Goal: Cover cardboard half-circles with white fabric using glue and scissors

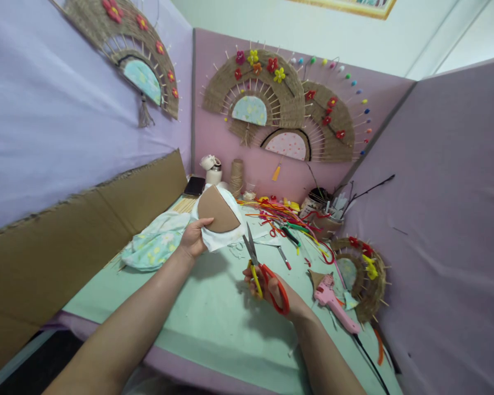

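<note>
My left hand [195,237] grips a brown cardboard half-circle [217,211] together with the white-looking fabric [218,240] behind it, held up over the table. The fabric stretches past the cardboard's edges. In my right hand [267,288] is a pair of scissors [252,252] with red and yellow handles; its blades are parted and point up toward the fabric, close to its right edge. A bunched patterned cloth [158,241] lies on the table left of my left hand.
On the right lie a pink glue gun [335,304] with a cord and a small twine fan [370,280]. Colourful pipe cleaners [288,214], pliers [290,236] and a twine spool [236,178] are farther back. A cardboard strip [86,236] borders the left side. Fans [255,88] hang behind.
</note>
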The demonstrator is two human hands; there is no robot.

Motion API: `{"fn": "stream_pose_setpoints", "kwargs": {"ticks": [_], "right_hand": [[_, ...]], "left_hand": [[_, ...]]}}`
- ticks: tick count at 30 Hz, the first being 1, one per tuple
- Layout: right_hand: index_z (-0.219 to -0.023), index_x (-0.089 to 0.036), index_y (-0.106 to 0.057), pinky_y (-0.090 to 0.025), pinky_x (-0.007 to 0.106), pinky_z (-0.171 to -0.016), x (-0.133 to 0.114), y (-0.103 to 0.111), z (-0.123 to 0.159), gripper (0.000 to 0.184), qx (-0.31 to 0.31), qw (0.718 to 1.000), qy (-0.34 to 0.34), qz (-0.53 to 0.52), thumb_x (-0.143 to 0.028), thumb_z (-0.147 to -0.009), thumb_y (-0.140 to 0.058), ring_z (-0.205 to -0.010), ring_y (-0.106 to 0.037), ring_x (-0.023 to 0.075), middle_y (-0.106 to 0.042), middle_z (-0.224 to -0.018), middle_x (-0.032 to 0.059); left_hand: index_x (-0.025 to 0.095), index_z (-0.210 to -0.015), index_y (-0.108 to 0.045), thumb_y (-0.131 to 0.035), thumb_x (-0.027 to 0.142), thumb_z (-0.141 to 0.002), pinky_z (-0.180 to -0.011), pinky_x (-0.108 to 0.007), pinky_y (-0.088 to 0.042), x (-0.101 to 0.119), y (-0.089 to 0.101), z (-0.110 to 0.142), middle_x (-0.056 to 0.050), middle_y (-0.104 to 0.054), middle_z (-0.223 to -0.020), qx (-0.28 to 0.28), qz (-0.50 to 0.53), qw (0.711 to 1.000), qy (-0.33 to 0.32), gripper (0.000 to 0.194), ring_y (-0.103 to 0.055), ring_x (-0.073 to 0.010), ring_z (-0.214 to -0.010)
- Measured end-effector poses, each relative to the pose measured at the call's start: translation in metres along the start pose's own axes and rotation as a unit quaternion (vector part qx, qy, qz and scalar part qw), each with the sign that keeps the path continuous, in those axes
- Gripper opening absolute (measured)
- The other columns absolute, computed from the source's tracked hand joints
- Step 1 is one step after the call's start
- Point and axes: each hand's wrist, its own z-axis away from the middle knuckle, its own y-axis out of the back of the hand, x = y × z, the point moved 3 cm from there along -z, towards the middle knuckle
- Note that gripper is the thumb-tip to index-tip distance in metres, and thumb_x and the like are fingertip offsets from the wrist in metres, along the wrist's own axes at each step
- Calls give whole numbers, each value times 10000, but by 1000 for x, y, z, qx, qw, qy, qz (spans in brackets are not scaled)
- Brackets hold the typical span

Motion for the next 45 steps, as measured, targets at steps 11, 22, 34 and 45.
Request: {"fn": "stream_pose_setpoints", "kwargs": {"ticks": [11,22,34,45], "right_hand": [[-1046,-195,-610,-406,261,-551,-18,-8,1,723,43,998,1,38,-802,-659,-540,-589,-432,107,-506,-859,29],[-938,-185,-589,-334,236,-475,-11,-5,-3,703,58,998,-2,19,-812,-619,-564,-499,-369,67,-436,-743,-21],[-973,-173,-533,-293,224,-475,-16,-7,1,729,48,998,-18,21,-808,-618,-571,-506,-335,53,-390,-757,-40],[-1037,-182,-545,-361,246,-523,-13,-7,2,776,8,998,12,55,-851,-651,-470,-555,-384,79,-429,-817,-11]], "left_hand": [[126,-1390,-425,-464,28,-719,-1021,-495,-430,-3,4,-3,-96,-738,-1014,-32,-20,999,22,679,-665,-274,-1017],[96,-1388,-419,-443,14,-701,-1026,-495,-426,1,0,1,-90,-756,-911,-5,-19,999,25,692,-675,-272,-994],[79,-1419,-354,-441,30,-672,-1004,-510,-442,7,5,1,-96,-749,-954,-30,-44,998,37,753,-693,-272,-941],[72,-1428,-335,-431,27,-671,-974,-502,-463,7,2,4,-97,-749,-933,-11,-37,998,42,765,-709,-254,-861]]}}
